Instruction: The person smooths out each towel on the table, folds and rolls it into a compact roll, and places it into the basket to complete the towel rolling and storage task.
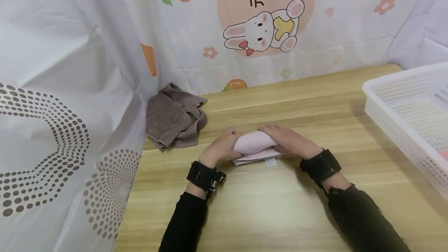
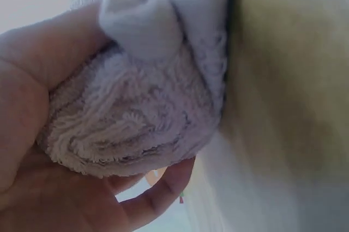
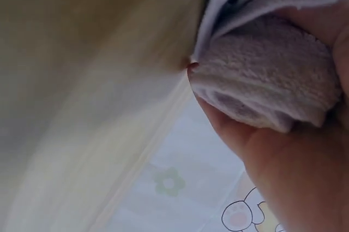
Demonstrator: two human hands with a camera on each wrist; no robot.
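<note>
Near: label [image 1: 270,161] on a flat flap, apparently the only part left unrolled | pink towel [image 1: 254,143] on wooden table [image 1: 262,209], seemingly mostly rolled | left hand [image 1: 222,146], right hand [image 1: 288,141] grip its opposite ends | farther, left: brown cloth [image 1: 173,118], rumpled, unrolled

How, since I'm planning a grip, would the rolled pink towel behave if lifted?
The pink towel is probably soft and squashy, given its shaggy pile, which should also resist slipping. Its unrolled edge suggests it may unwind if held loosely.
</note>
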